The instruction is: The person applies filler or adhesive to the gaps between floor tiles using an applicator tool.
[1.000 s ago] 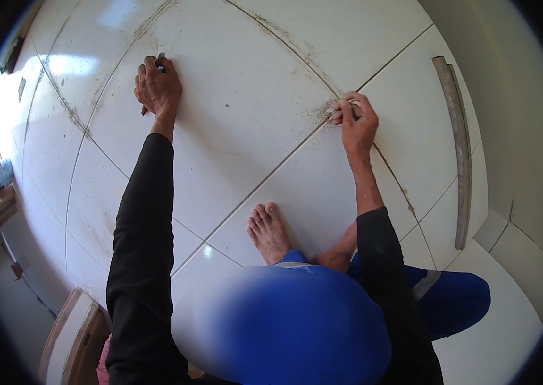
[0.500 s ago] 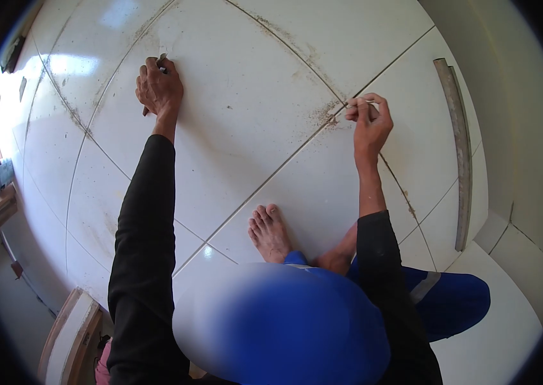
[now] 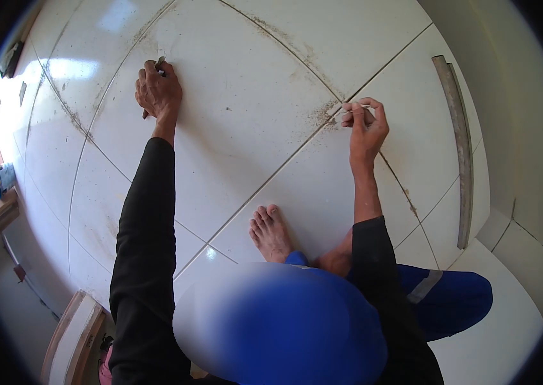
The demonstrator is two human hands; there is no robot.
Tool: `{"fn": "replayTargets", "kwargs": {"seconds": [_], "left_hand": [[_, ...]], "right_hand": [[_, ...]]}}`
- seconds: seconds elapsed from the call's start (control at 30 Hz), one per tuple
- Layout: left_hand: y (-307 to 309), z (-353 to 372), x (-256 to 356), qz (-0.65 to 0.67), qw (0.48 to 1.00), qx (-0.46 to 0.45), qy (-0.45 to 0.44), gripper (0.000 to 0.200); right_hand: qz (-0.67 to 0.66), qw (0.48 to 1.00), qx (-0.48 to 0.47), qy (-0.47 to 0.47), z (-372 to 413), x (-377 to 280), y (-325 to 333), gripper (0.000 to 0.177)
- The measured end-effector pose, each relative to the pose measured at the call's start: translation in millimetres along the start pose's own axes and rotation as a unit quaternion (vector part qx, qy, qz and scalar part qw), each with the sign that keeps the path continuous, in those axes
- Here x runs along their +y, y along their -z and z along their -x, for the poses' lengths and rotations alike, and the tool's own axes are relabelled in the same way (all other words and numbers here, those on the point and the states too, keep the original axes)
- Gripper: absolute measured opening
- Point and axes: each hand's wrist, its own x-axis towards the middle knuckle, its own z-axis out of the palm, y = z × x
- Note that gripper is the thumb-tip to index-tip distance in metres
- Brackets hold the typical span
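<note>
My left hand (image 3: 158, 91) is closed around a small tool and rests on the white tiled floor (image 3: 246, 122) at the upper left. A greyish end of the tool (image 3: 160, 62) shows by the fingertips and a brown end shows below the palm; the rest is hidden. My right hand (image 3: 367, 131) is pinched closed over a crossing of tile joints. A thin pale sliver shows between its fingers, too small to name. Loose brown dirt (image 3: 324, 114) lies along the joint just left of those fingers.
A long grey-brown strip (image 3: 456, 154) lies on the floor near the right wall (image 3: 509, 96). My bare foot (image 3: 271, 234) stands below the hands. Wooden frame pieces (image 3: 73, 340) and a blue object (image 3: 3, 178) are at the left. Dark dirt lines several joints.
My right hand has shifted slightly left, and its fingers have turned a little at the joint crossing. My left hand has barely moved and keeps its hold on the tool.
</note>
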Motion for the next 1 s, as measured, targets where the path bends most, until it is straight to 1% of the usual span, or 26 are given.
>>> {"fn": "replayTargets", "kwargs": {"seconds": [0.03, 0.07, 0.1, 0.17, 0.2, 0.23, 0.3, 0.33, 0.4, 0.43, 0.47, 0.5, 0.57, 0.63, 0.67, 0.7, 0.77, 0.8, 0.83, 0.9, 1.0], "left_hand": [[-2, 1, 0, 0.010, 1.000, 0.012, -0.012, 0.024], [-1, 1, 2, 0.012, 1.000, 0.012, -0.015, 0.024], [1, 1, 3, 0.010, 1.000, 0.000, -0.007, 0.024], [5, 0, 5, 0.014, 1.000, -0.007, -0.002, 0.025], [4, 0, 4, 0.012, 1.000, -0.007, -0.004, 0.025], [5, 2, 4, 0.011, 1.000, -0.010, -0.008, 0.026], [6, 3, 5, 0.001, 1.000, 0.001, -0.021, 0.026], [8, 5, 7, 0.033, 0.999, -0.007, -0.011, 0.025], [7, 3, 40, 0.090, 0.996, -0.008, -0.018, 0.023], [9, 4, 62, 0.123, 0.991, -0.029, -0.037, 0.020], [5, 3, 87, 0.137, 0.987, -0.027, -0.083, 0.018], [1, 2, 113, 0.151, 0.980, -0.027, -0.128, 0.015], [2, -3, 191, 0.216, 0.954, -0.050, -0.204, 0.015], [-18, -16, 262, 0.233, 0.925, -0.048, -0.297, 0.015], [-31, -23, 298, 0.234, 0.912, -0.051, -0.333, 0.015], [-45, -30, 332, 0.235, 0.897, -0.056, -0.369, 0.015], [-82, -42, 400, 0.212, 0.892, -0.066, -0.393, 0.015], [-96, -39, 422, 0.187, 0.890, -0.079, -0.407, 0.015], [-108, -31, 437, 0.187, 0.886, -0.092, -0.414, 0.015], [-122, -13, 476, 0.107, 0.945, -0.056, -0.304, 0.016], [-124, -10, 493, 0.089, 0.952, -0.099, -0.277, 0.013]], "right_hand": [[-0.030, 0.997, 0.067, 0.002, -1, -5, 6, 0.011], [-0.031, 0.996, 0.084, -0.011, -5, -5, 13, 0.015], [-0.031, 0.996, 0.089, -0.007, -8, -6, 18, 0.015], [-0.016, 0.991, 0.131, -0.038, -15, -6, 26, 0.019], [-0.003, 0.988, 0.150, -0.020, -22, 1, 35, 0.024], [-0.003, 0.987, 0.159, -0.015, -28, 8, 46, 0.024], [0.033, 0.976, 0.213, -0.022, -55, 25, 73, 0.023], [0.030, 0.973, 0.231, -0.004, -71, 37, 89, 0.023], [0.188, 0.947, 0.260, 0.015, -102, 54, 121, 0.022], [0.185, 0.943, 0.277, 0.020, -116, 52, 130, 0.022], [0.290, 0.908, 0.301, 0.021, -132, 52, 136, 0.020], [0.392, 0.862, 0.320, 0.022, -147, 53, 141, 0.020], [0.401, 0.852, 0.336, 0.003, -174, 58, 148, 0.022], [0.455, 0.817, 0.355, -0.004, -203, 57, 150, 0.021], [0.466, 0.815, 0.342, -0.037, -212, 55, 145, 0.014], [0.464, 0.814, 0.347, -0.045, -215, 53, 141, 0.014], [0.495, 0.801, 0.334, 0.043, -219, 52, 134, 0.007], [0.497, 0.800, 0.336, 0.029, -219, 52, 133, 0.007], [0.500, 0.805, 0.317, 0.044, -220, 50, 135, 0.007], [0.505, 0.808, 0.298, 0.058, -224, 47, 140, 0.009], [0.488, 0.825, 0.283, 0.023, -229, 44, 145, 0.013]]}}
